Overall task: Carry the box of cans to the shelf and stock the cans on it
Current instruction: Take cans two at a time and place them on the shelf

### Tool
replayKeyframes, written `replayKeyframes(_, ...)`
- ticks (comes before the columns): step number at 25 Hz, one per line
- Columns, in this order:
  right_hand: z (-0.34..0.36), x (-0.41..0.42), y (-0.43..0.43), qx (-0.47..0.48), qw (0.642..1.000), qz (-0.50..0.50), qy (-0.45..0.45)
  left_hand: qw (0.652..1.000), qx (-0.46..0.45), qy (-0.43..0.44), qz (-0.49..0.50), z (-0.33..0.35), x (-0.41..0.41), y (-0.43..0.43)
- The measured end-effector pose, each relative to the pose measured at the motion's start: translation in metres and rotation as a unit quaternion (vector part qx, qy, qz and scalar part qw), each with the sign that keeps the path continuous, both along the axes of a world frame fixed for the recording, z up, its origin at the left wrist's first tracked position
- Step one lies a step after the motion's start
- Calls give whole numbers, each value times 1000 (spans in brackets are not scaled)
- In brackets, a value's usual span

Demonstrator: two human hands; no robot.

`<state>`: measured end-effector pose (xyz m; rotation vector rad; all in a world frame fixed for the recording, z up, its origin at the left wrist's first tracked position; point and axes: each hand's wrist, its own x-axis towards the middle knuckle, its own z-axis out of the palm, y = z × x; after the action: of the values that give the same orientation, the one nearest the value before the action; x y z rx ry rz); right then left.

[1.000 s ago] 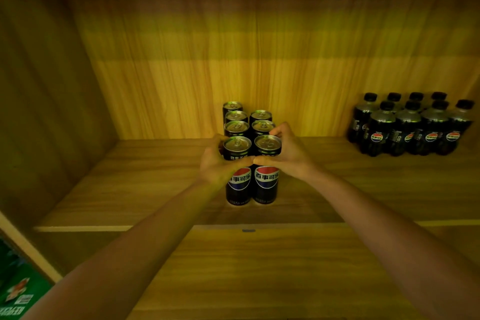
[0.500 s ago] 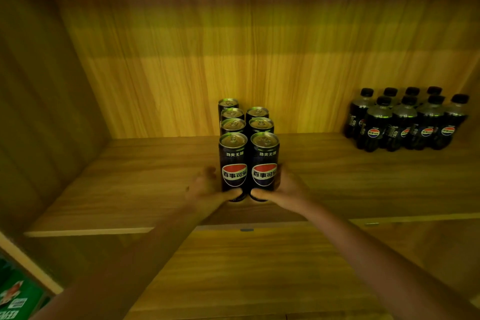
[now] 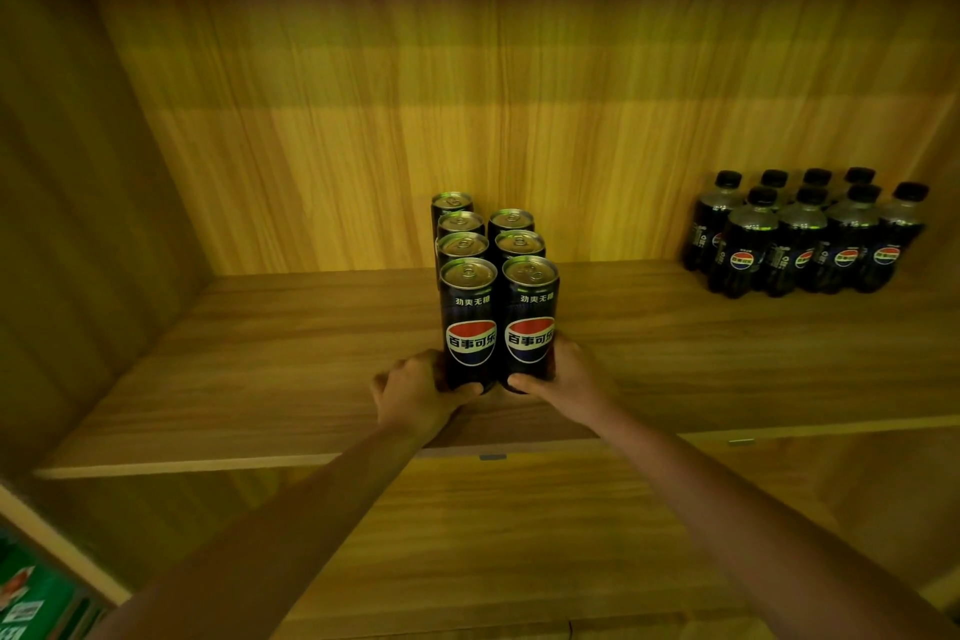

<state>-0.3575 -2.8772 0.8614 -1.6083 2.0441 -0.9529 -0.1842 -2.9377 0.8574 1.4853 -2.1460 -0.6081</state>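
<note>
Several black cola cans stand in two rows on the wooden shelf (image 3: 270, 379), running back toward the rear panel. The front left can (image 3: 470, 322) and the front right can (image 3: 530, 320) stand upright side by side. My left hand (image 3: 415, 392) wraps the base of the front left can, thumb across its front. My right hand (image 3: 569, 379) wraps the base of the front right can in the same way. Both forearms reach in from below. The box is not in view.
A group of several black-capped cola bottles (image 3: 810, 239) stands at the shelf's back right. The cabinet's left wall (image 3: 78, 250) closes that side. A lower wooden shelf (image 3: 493, 535) lies beneath my arms. Green packaging (image 3: 31, 603) shows at the bottom left corner.
My hands have slid from the tops of the two front cans down to their bases. The two cans now stand close against the rows behind.
</note>
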Motion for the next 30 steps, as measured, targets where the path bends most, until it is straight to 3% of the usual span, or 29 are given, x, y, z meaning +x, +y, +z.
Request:
replayKeyframes(15,0,3,1,9,998,6,-64,1000,-9,-9,-10,-6,3,-3)
replayKeyframes(19,26,-4,7,72,993,40,-87,999,0,-44,-21,3,13,-6)
replayKeyframes(22,60,-15,21,70,997,-12,7,998,-17,-57,-27,25,36,-2)
replayKeyframes(25,105,-7,42,-57,984,-51,162,993,-78,-78,-32,58,60,5)
replayKeyframes(27,126,11,48,-124,971,-24,204,982,-117,-143,-38,77,73,6)
replayKeyframes(30,129,48,44,-126,957,76,250,967,-146,-203,-48,90,86,15)
